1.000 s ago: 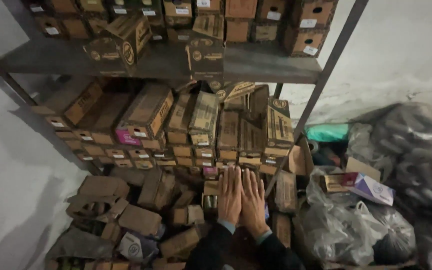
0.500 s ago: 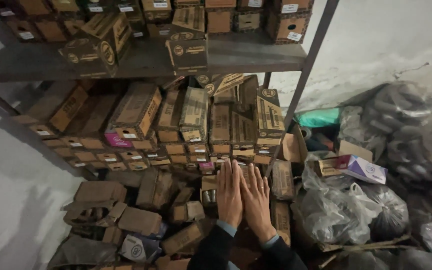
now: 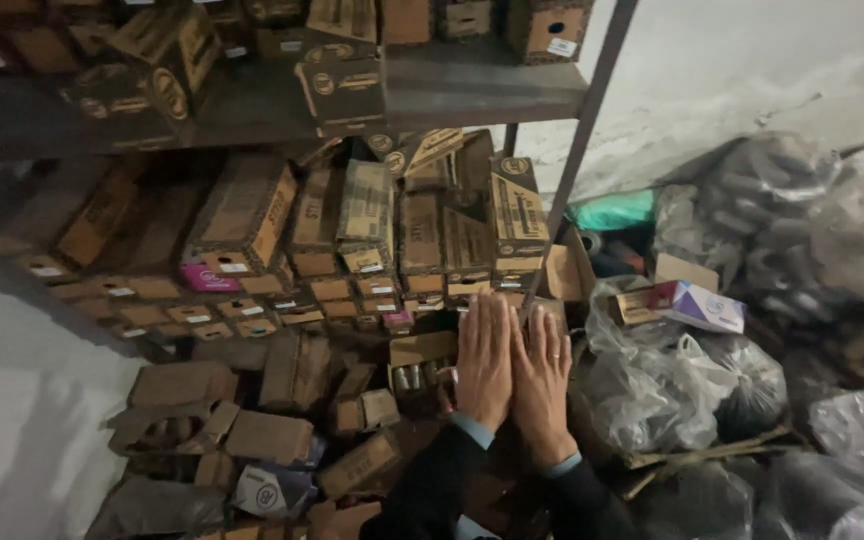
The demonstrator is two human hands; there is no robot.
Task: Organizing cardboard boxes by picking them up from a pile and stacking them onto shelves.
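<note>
My left hand (image 3: 483, 362) and my right hand (image 3: 544, 380) are held out side by side, palms down, fingers straight and together, touching along the thumbs. Neither holds anything. A ring shows on the right hand. Dark sleeves with light blue cuffs cover both forearms. The hands hover over a heap of brown cardboard boxes (image 3: 292, 395) on the floor, just in front of stacked boxes (image 3: 422, 235) on the lower level of a metal shelf (image 3: 472, 95). An open box with small cans (image 3: 420, 362) lies just left of my left hand.
A slanted shelf upright (image 3: 577, 150) runs down to the hands. Clear plastic bags (image 3: 682, 385) of items fill the right side, with a white and purple carton (image 3: 697, 305) and a teal bag (image 3: 612, 210) behind. Pale floor (image 3: 22, 420) lies at left.
The view has shifted slightly down and left across the shelf. My hands stay pressed together, flat and extended, in the same pose.
</note>
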